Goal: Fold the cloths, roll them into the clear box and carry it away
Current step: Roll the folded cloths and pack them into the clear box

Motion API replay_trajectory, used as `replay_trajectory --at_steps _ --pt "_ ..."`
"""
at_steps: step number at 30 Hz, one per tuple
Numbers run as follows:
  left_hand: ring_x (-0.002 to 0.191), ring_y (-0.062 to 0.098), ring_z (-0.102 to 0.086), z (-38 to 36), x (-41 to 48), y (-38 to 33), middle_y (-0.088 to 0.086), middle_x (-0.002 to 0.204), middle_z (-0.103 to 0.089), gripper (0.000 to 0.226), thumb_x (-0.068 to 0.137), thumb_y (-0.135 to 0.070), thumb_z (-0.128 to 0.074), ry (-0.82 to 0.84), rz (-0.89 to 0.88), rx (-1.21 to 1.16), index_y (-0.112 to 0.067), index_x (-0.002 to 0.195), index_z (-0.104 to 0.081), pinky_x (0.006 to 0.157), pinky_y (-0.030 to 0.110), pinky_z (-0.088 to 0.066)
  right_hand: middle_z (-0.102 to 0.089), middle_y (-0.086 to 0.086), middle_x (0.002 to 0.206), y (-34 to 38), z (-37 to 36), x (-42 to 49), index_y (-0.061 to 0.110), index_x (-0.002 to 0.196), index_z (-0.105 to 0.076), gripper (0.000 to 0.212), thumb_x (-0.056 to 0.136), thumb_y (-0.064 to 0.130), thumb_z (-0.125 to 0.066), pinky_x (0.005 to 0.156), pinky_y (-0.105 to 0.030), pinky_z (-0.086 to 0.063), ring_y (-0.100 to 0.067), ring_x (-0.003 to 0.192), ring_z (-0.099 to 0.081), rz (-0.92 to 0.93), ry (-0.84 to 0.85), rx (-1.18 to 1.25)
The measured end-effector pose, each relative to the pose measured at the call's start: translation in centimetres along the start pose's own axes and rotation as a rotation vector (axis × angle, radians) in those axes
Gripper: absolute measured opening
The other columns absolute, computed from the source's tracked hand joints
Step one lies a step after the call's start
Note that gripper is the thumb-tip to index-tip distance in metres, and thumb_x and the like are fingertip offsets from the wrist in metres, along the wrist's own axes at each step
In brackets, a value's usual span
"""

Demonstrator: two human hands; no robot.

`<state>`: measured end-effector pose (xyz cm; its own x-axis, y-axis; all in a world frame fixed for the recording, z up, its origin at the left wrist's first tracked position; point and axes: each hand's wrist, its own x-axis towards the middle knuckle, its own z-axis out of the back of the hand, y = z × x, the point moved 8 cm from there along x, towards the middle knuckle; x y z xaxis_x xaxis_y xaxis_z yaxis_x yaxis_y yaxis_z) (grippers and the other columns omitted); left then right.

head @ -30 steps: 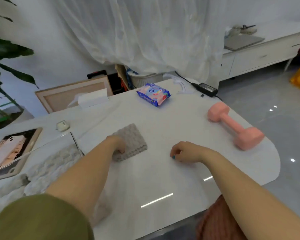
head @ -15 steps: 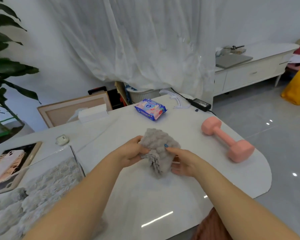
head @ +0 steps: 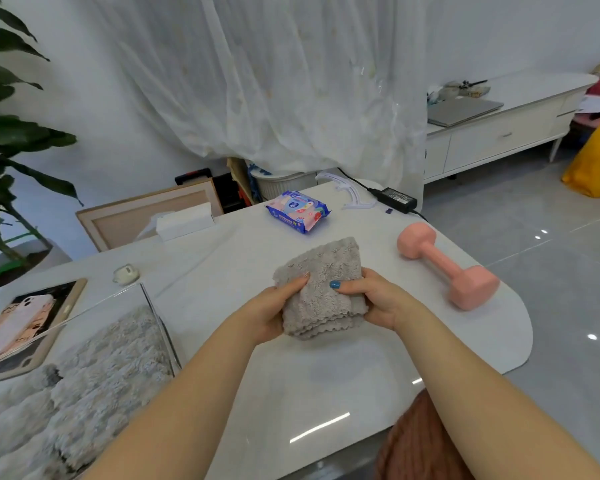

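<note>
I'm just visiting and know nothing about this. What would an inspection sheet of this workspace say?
Surface: white glossy table, rounded right end.
Job's things: folded grey fluffy cloth held over the table; clear box at left with more grey fluffy cloths inside.
Clutter: pink dumbbell, blue-and-pink wipes pack, white tissue box, small white case, wood-framed phone picture.
Hands: left hand and right hand each grip one side of the cloth.
Cables: black power adapter with its cord at the table's far edge.
Surroundings: white sheer curtain, green leafy plant, white low cabinet, yellow bag on the floor.
</note>
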<state>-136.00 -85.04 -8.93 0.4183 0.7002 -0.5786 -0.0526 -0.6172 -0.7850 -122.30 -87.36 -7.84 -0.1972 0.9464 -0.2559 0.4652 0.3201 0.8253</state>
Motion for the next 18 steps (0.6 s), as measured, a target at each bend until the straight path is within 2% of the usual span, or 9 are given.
replay_trajectory --at_steps 5,7,10,12,13,14,16,17,18 --pt "0.092 0.014 -0.070 1.1 -1.3 -2.5 0.004 0.105 -0.072 0.038 0.088 -0.033 -0.064 -0.198 -0.282 0.220 -0.010 0.118 -0.061 0.080 0.026 -0.056 -0.071 -0.011 0.106 -0.8 1.2 -0.1 0.005 0.112 -0.062 0.024 0.089 0.005 -0.056 0.083 -0.034 -0.057 -0.023 0.093 -0.070 -0.106 -0.032 -0.088" --pt "0.094 0.013 -0.069 1.0 -2.3 -3.1 0.003 0.111 -0.070 0.035 0.092 -0.031 -0.059 -0.149 -0.321 0.334 -0.014 0.122 -0.058 0.082 0.025 -0.056 -0.069 -0.011 0.113 -1.2 1.0 -0.4 0.006 0.118 -0.059 0.027 0.092 0.004 -0.052 0.090 -0.036 -0.053 -0.023 0.099 -0.068 -0.155 -0.003 -0.140" --pt "0.106 0.017 -0.066 0.7 -4.7 -4.1 0.000 0.120 -0.066 0.036 0.096 -0.020 -0.055 -0.021 -0.370 0.314 -0.023 0.131 -0.048 0.090 0.033 -0.053 -0.068 -0.017 0.113 -0.4 0.5 -0.8 0.002 0.115 -0.062 0.032 0.085 -0.004 -0.053 0.089 -0.038 -0.053 -0.026 0.095 -0.069 -0.098 0.032 -0.066" --pt "0.102 0.020 -0.066 0.3 -6.7 -4.9 0.002 0.115 -0.067 0.031 0.097 -0.009 -0.049 0.054 -0.420 0.284 -0.026 0.123 -0.053 0.086 0.035 -0.052 -0.065 -0.024 0.114 0.6 -0.1 -1.3 -0.002 0.109 -0.067 0.039 0.070 -0.006 -0.066 0.088 -0.041 -0.053 -0.032 0.097 -0.068 -0.010 0.102 0.053" --pt "0.092 0.021 -0.066 0.1 -7.9 -5.0 0.006 0.106 -0.068 0.028 0.096 -0.002 -0.044 0.086 -0.434 0.300 -0.022 0.113 -0.056 0.078 0.033 -0.051 -0.064 -0.027 0.113 0.7 -0.5 -1.6 -0.003 0.105 -0.069 0.043 0.062 -0.004 -0.074 0.087 -0.041 -0.054 -0.034 0.097 -0.067 0.015 0.150 0.083" --pt "0.079 0.018 -0.065 0.1 -9.1 -5.1 0.007 0.093 -0.067 0.027 0.094 0.005 -0.041 0.119 -0.451 0.320 -0.015 0.100 -0.057 0.068 0.027 -0.051 -0.066 -0.026 0.106 0.6 -1.0 -1.8 -0.002 0.097 -0.072 0.043 0.055 -0.002 -0.079 0.082 -0.039 -0.057 -0.033 0.091 -0.069 0.019 0.173 0.062" --pt "0.059 0.009 -0.057 0.9 -11.1 -4.2 0.002 0.073 -0.060 0.034 0.089 0.017 -0.033 0.154 -0.431 0.355 -0.010 0.084 -0.053 0.051 0.017 -0.045 -0.069 -0.018 0.079 -0.2 -2.0 -2.3 0.004 0.069 -0.074 0.021 0.052 -0.008 -0.070 0.061 -0.031 -0.059 -0.026 0.069 -0.070 -0.023 0.158 -0.007" --pt "0.055 0.007 -0.055 2.0 -12.4 -3.7 0.000 0.069 -0.058 0.038 0.086 0.022 -0.029 0.142 -0.415 0.375 -0.008 0.081 -0.053 0.048 0.015 -0.043 -0.068 -0.015 0.071 -0.8 -3.1 -2.3 0.005 0.058 -0.071 0.025 0.060 -0.016 -0.059 0.055 -0.028 -0.057 -0.023 0.062 -0.068 -0.040 0.160 -0.050" --pt "0.053 0.005 -0.054 3.4 -13.3 -3.1 0.000 0.067 -0.057 0.040 0.083 0.024 -0.028 0.114 -0.399 0.385 -0.006 0.078 -0.053 0.046 0.013 -0.042 -0.067 -0.015 0.070 -1.6 -4.2 -2.3 0.004 0.055 -0.070 0.039 0.068 -0.023 -0.046 0.053 -0.027 -0.056 -0.023 0.061 -0.068 -0.077 0.171 -0.093"
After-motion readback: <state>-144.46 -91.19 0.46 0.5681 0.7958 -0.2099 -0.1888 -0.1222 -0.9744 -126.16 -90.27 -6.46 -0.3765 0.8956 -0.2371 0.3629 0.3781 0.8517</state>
